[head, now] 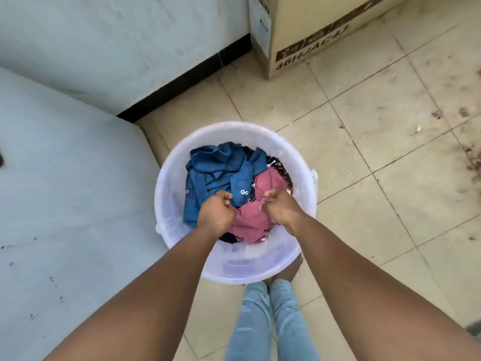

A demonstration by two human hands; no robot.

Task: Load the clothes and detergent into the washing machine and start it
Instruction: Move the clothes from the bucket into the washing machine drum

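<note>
Both hands reach into a white bucket (302,165) on the tiled floor (377,157). The left hand (216,212) grips blue clothes (216,168), fingers curled; the right hand (282,209) clutches a pink garment (250,222). A cardboard box (312,29) stands well beyond them, a white machine top (65,191) left of the hands.

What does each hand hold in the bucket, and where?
The left hand grips the blue garment at its near edge; the right hand grips the pink garment near its middle.
</note>
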